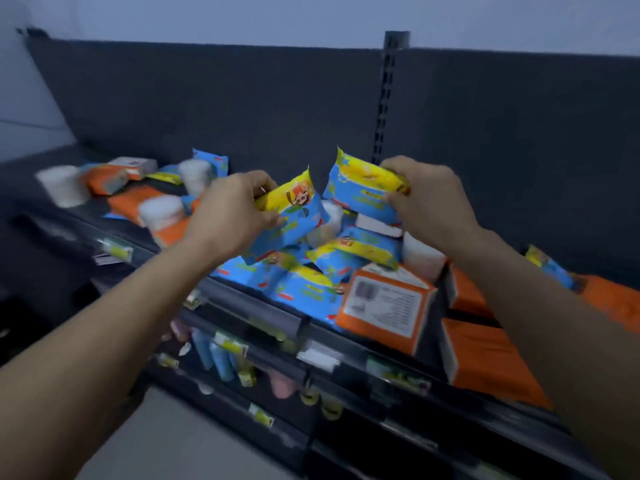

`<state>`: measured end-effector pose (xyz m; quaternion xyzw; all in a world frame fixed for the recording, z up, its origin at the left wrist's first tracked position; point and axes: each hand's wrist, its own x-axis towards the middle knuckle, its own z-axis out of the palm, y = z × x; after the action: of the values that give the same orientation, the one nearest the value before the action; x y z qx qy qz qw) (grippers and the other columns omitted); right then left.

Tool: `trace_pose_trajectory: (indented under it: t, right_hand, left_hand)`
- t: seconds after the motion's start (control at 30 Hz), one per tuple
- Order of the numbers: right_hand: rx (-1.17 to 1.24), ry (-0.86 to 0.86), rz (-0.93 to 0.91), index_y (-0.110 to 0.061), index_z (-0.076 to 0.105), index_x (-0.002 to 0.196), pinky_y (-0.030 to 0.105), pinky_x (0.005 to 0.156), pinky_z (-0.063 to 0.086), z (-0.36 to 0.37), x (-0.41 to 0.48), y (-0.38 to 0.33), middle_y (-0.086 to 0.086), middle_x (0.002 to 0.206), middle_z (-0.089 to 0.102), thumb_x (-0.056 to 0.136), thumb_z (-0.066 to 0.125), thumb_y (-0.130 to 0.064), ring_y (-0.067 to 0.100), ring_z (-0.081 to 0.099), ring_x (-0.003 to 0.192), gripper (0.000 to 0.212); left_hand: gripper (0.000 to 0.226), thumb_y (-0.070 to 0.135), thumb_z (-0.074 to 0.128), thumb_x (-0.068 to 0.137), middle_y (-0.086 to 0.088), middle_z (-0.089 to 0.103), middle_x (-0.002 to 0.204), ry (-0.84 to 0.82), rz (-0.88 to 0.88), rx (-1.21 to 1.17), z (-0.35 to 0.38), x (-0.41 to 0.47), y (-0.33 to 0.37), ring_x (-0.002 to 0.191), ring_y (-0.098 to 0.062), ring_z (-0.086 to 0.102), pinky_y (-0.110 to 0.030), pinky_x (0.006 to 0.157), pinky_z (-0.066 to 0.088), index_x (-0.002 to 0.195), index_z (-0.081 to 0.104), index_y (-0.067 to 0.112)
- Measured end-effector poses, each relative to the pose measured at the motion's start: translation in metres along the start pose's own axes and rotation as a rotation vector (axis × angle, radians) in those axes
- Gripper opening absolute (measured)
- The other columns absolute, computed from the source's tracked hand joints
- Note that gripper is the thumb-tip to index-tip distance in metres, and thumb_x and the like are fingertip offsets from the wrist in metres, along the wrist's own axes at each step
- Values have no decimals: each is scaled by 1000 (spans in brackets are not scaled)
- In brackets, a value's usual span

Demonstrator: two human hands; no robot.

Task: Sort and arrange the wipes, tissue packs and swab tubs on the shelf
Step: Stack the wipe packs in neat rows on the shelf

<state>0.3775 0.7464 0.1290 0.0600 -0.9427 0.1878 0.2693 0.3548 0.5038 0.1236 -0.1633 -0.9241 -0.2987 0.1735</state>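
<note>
two wipe packs [298,216] (print blurred), ends under hands [228,209]

Bare left hand [228,216], bare right hand [429,199]

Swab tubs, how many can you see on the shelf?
5 swab tubs: three among the orange packs at left, one behind the blue pack in the left hand, one below the right hand. More may be hidden.

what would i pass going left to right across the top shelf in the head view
far-left swab tub → orange tissue pack → left hand → left-held wipes pack → right-held wipes pack → right hand → far-right orange pack
</note>
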Motion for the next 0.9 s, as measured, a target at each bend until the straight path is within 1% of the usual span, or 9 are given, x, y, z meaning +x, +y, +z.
trace_pose_trajectory:
  t: [0.13, 0.23, 0.37, 0.43, 0.5, 0.67, 0.73, 0.83, 0.9]
  right_hand:
    - [-16, -33, -5, -21, 59, 117, 43, 82, 48, 35, 20, -58, 12, 103, 68, 82, 65, -16, 35, 60, 97, 36]
    - [-22, -61, -21, -23, 58, 116, 41, 79, 49, 59, 37, -89, 11, 99, 68, 83, 62, -16, 34, 61, 93, 33]
    - [-33, -97, -39, -22, 59, 114, 38, 74, 49, 91, 64, -118, 9, 98, 67, 85, 58, -14, 33, 60, 92, 31]
    - [-27, -107, -56, -21, 59, 113, 38, 74, 48, 109, 81, -128, 8, 97, 67, 84, 58, -13, 33, 60, 92, 30]
    - [-18, -103, -67, -22, 59, 112, 38, 75, 48, 127, 99, -137, 8, 99, 67, 83, 60, -14, 33, 59, 93, 31]
    - [15, -85, -92, -22, 59, 109, 40, 75, 50, 171, 142, -153, 7, 95, 68, 81, 62, -14, 33, 60, 89, 29]
    - [25, -89, -86, -22, 59, 110, 39, 74, 49, 184, 159, -158, 7, 95, 67, 81, 61, -13, 33, 59, 89, 31]
    - [33, -93, -86, -23, 59, 111, 39, 75, 49, 197, 183, -165, 6, 93, 67, 82, 61, -13, 32, 59, 88, 30]
    - [35, -112, -70, -24, 58, 111, 39, 75, 49, 205, 196, -168, 5, 91, 66, 83, 60, -14, 31, 60, 86, 29]
  left_hand:
    - [22, 19, 76, 70, -1, 54, 66, -16, -22, 51, -42, -2, -62, 67, -23, 50, -31, 58, 33, 84, 59, 20]
    - [25, 18, 77, 70, -1, 56, 68, -6, -37, 58, -65, 0, -102, 72, -25, 52, -34, 62, 39, 79, 56, 26]
    - [20, 18, 76, 72, 1, 56, 71, 23, -90, 77, -82, 6, -146, 77, -23, 46, -39, 74, 42, 87, 63, 17]
    - [22, 20, 77, 71, 6, 53, 70, 41, -116, 74, -89, 15, -168, 78, -26, 52, -39, 73, 45, 88, 63, 19]
    - [22, 21, 77, 71, 1, 57, 70, 51, -127, 91, -95, 26, -190, 80, -29, 55, -38, 72, 44, 88, 63, 22]
    - [29, 19, 76, 72, -2, 61, 81, 99, -154, 155, -107, 58, -228, 78, -24, 56, -34, 68, 42, 99, 65, 18]
    - [25, 17, 74, 73, 0, 57, 80, 125, -157, 167, -112, 71, -240, 76, -22, 52, -30, 65, 36, 96, 64, 17]
    - [23, 17, 74, 73, -1, 57, 76, 147, -158, 178, -119, 94, -255, 73, -24, 51, -33, 64, 39, 92, 62, 15]
    - [24, 18, 74, 73, -2, 59, 75, 134, -154, 196, -121, 109, -267, 72, -24, 51, -32, 59, 36, 93, 62, 16]
